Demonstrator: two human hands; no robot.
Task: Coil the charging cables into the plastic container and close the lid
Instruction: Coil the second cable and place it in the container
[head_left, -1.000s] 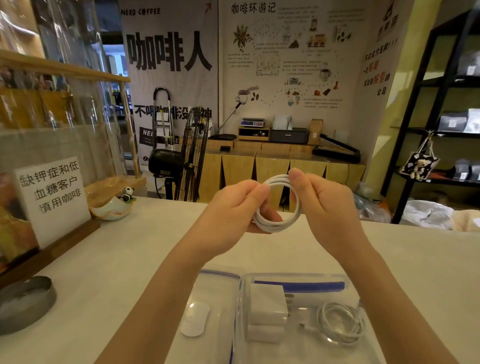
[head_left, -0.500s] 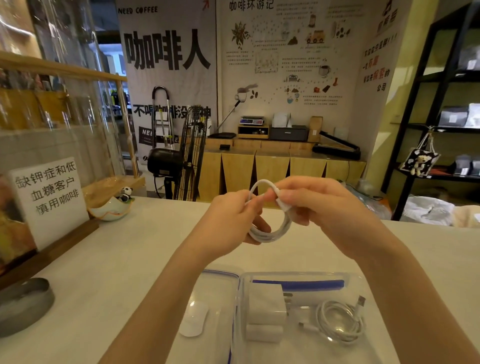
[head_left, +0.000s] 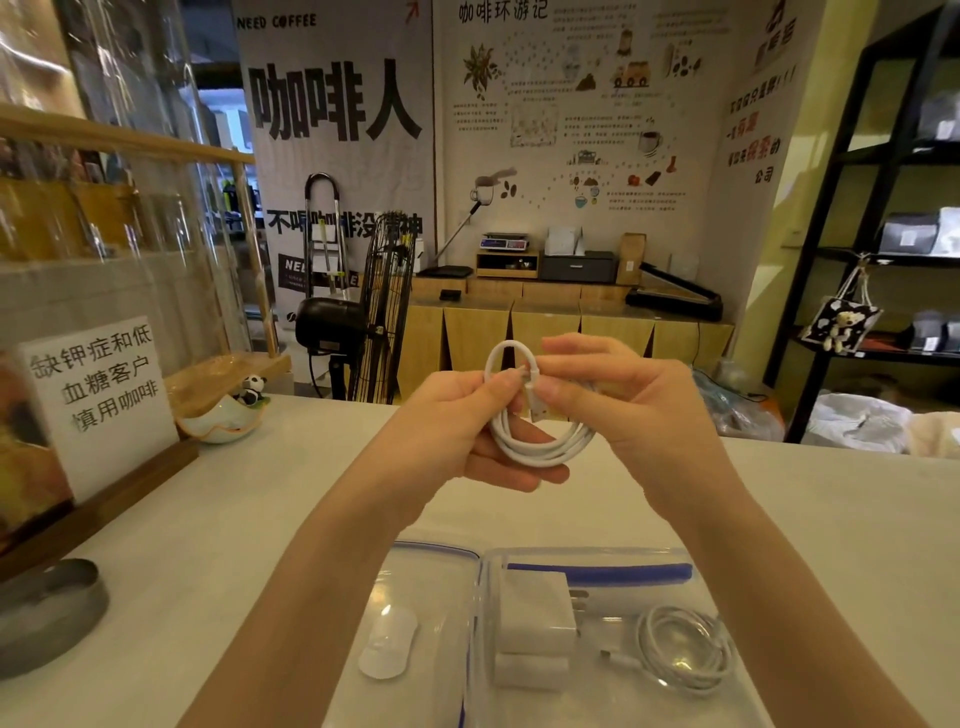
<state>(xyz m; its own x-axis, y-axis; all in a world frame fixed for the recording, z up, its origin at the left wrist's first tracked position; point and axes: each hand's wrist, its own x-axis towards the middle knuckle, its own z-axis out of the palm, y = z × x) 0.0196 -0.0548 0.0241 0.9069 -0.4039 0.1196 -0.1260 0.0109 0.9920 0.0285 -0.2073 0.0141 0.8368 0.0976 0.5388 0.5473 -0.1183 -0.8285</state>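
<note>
Clamping a white cable coil (head_left: 540, 441) — both hands (head_left: 457, 431) (head_left: 623, 400) over pale counter (head_left: 208, 519); background shelving seemingly blurred.

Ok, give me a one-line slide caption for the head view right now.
Both hands, left and right, hold a coiled white cable above the open plastic container, where another coiled cable already lies.

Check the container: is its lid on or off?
Off. The container sits open, with a charger and coiled cable uncovered; the lid lies flat beside it.
</note>
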